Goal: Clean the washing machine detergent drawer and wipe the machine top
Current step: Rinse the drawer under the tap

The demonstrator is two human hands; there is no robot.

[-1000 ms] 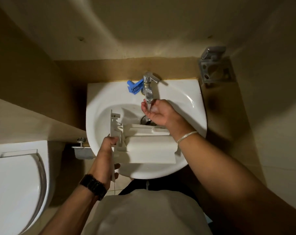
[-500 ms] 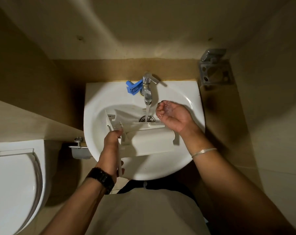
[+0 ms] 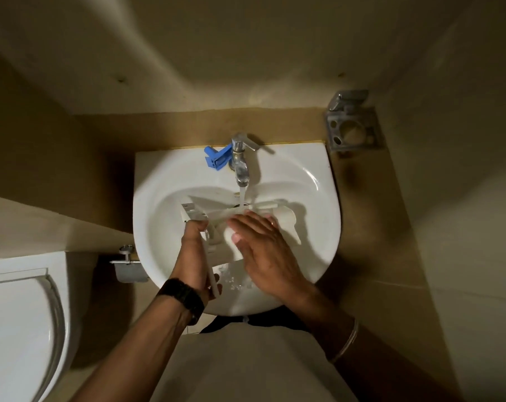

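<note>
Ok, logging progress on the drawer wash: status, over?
Left hand gripping white plastic detergent drawer over white basin. Right hand flat on it, rubbing. Chrome tap running. Nothing in the way.

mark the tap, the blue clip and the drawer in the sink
tap [image 3: 241,166], head view, on the chrome spout.
blue clip [image 3: 216,159], head view, on its middle, left of the tap.
drawer [image 3: 288,220], head view, on its white panel right of the right hand.
</note>
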